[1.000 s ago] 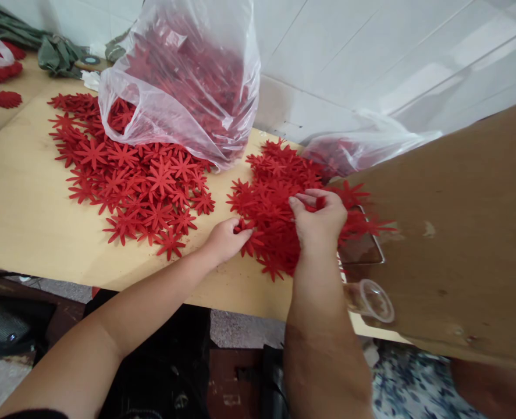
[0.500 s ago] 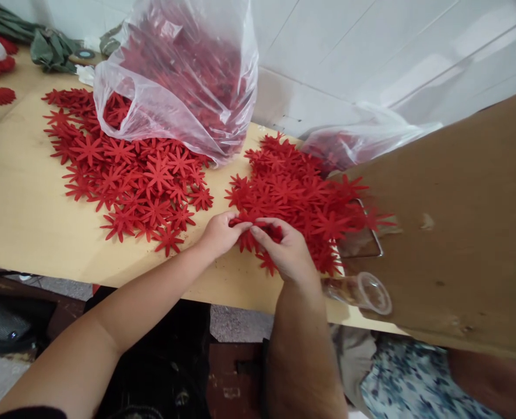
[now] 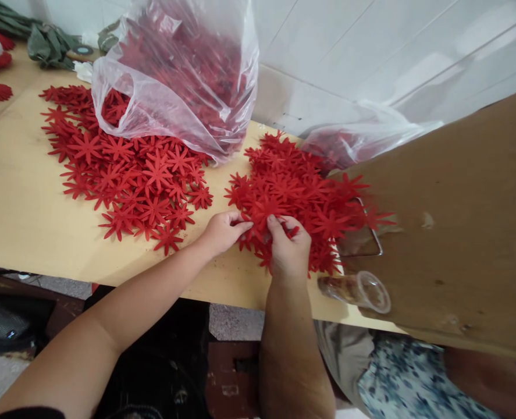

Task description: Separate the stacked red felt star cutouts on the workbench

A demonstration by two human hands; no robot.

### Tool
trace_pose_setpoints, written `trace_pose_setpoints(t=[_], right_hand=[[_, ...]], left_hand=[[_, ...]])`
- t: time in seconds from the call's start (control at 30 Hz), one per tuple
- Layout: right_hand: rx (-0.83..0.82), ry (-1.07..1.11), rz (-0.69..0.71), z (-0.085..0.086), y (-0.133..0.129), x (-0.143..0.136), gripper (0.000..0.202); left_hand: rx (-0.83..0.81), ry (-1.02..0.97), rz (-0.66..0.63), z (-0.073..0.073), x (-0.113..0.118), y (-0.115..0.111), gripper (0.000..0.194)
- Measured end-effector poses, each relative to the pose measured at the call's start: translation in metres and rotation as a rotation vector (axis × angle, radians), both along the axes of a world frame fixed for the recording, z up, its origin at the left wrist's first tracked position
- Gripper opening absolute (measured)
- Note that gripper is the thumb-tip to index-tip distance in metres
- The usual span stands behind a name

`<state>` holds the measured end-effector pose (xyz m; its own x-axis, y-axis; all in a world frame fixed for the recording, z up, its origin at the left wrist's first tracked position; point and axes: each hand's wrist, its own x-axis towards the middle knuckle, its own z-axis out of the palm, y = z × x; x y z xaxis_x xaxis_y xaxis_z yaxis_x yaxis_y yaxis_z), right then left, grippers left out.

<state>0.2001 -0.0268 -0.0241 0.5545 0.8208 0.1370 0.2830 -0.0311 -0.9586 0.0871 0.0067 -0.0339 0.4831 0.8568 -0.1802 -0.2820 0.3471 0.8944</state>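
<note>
Both hands work at the near edge of the right pile of red flower-shaped pieces (image 3: 284,189). My left hand (image 3: 225,233) is closed in a pinch, thumb against fingers, on the edge of a red flower-shaped piece (image 3: 264,209). A little to the right, my right hand (image 3: 291,247) pinches the same piece between thumb and fingers, with red tips showing around its knuckles. Where this piece ends and the pile behind begins is hard to make out. A larger pile of the same red pieces (image 3: 131,174) lies to the left.
A clear plastic bag (image 3: 235,122) full of red pieces stands behind the left pile. Another bag (image 3: 371,137) lies by the wall. At right are a clear plastic cup (image 3: 353,289) on its side and a brown board (image 3: 454,233). Another person's patterned clothing (image 3: 406,372) shows below it.
My right hand has drawn slightly away from the left and turned more upright. The hands were nearly touching before; a gap with red petals now shows between them.
</note>
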Motion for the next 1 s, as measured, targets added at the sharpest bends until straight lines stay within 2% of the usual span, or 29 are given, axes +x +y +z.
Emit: trace_pose_setpoints(t=[0.1,0.23,0.43,0.6,0.83,1.0], right_hand=[[0.063,0.005,-0.088,0.0013,0.0022,0.0006,0.020],[0.064,0.153,-0.172,0.0035,0.0042,0.0007,0.022],[0.039,0.174,-0.150,0.0044,0.0052,-0.0024,0.032],[0.044,0.172,-0.158,0.0020,0.0049,-0.0005,0.034],[0.002,0.125,-0.163,0.0030,0.0028,0.0001,0.034],[0.042,0.198,-0.217,0.0037,0.0043,-0.0001,0.036]], left_hand=[[0.019,0.027,-0.003,0.0003,-0.0010,-0.0008,0.013],[0.063,0.077,-0.004,-0.0029,-0.0006,-0.0007,0.015],[0.094,0.135,0.056,-0.0042,-0.0008,0.0008,0.015],[0.025,0.140,0.155,-0.0035,-0.0009,0.0033,0.011],[-0.084,0.090,0.144,0.0004,-0.0020,0.0040,0.018],[-0.046,0.105,0.140,-0.0012,-0.0021,0.0039,0.014]])
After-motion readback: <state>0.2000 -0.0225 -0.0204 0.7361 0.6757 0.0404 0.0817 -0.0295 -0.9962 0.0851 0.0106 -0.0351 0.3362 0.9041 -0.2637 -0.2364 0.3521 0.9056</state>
